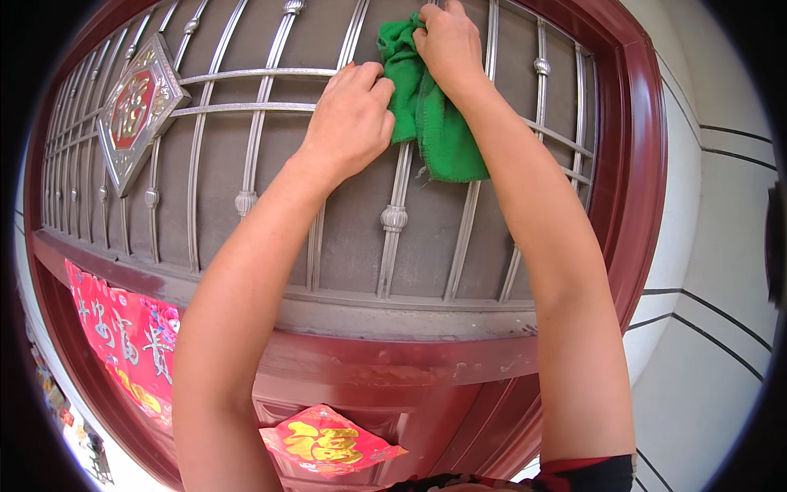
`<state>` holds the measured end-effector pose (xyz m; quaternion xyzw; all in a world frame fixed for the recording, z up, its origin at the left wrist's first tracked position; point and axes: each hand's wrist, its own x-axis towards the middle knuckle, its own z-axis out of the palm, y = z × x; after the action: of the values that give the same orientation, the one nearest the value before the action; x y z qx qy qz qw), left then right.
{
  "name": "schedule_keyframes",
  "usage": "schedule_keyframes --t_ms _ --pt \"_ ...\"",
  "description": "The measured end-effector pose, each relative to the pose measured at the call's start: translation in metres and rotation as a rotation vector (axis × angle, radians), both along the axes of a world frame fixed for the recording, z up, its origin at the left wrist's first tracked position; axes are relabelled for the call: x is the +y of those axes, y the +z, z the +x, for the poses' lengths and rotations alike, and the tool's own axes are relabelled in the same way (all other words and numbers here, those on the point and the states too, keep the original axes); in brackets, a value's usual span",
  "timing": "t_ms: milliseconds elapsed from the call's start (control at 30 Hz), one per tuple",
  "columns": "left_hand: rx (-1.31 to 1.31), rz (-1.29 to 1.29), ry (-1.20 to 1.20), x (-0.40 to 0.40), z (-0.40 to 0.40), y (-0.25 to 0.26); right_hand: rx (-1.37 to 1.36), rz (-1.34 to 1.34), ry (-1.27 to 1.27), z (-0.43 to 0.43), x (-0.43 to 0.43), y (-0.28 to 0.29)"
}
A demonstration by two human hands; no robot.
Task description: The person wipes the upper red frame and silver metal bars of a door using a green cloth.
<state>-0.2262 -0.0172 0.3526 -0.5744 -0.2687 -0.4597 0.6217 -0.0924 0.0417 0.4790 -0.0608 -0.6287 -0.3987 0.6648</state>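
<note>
Both arms reach up to a metal window grille set in a dark red frame. My right hand grips a green cloth near the top of the view, and the cloth hangs down over the bars. To its left, my left hand has its fingers curled at the ends of two horizontal bars, against the cloth's left edge; its fingertips are hidden, so its grip cannot be told. Behind the bars lies a grey-brown mesh or panel. Round ribbed knobs sit on some upright bars.
A diamond-shaped metal ornament juts from the grille at left. Below runs a dusty ledge, above a red door panel with a red and gold paper diamond. A red banner hangs lower left. A pale wall stands at right.
</note>
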Motion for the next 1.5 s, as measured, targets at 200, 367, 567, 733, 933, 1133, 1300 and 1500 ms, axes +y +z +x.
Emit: schedule_keyframes --t_ms 200,367,567,733,933,1133,1300,1500 --pt "-0.136 -0.098 -0.217 -0.008 -0.006 0.0 -0.309 -0.143 -0.012 0.023 -0.004 -0.021" --pt "-0.115 -0.076 -0.226 -0.021 -0.01 -0.002 -0.413 -0.2 -0.061 0.032 -0.013 -0.048" --pt "-0.086 -0.073 -0.102 -0.029 -0.008 -0.012 -0.46 0.063 0.085 0.047 -0.006 -0.073" --pt "0.009 0.039 0.016 -0.02 -0.004 -0.014 -0.258 -0.019 0.162 0.108 -0.017 -0.08" --pt "-0.021 0.088 -0.031 -0.004 0.007 0.014 -0.044 0.089 0.11 0.142 -0.009 -0.062" --pt "-0.273 -0.065 -0.117 0.008 0.022 0.056 -0.01 0.154 0.098 0.145 0.004 -0.05" --pt "-0.366 -0.1 -0.073 0.023 0.023 0.093 -0.01 0.154 0.147 0.128 0.013 -0.05" --pt "-0.308 -0.03 -0.073 0.019 0.013 0.086 -0.088 0.309 0.151 0.1 0.001 -0.036"
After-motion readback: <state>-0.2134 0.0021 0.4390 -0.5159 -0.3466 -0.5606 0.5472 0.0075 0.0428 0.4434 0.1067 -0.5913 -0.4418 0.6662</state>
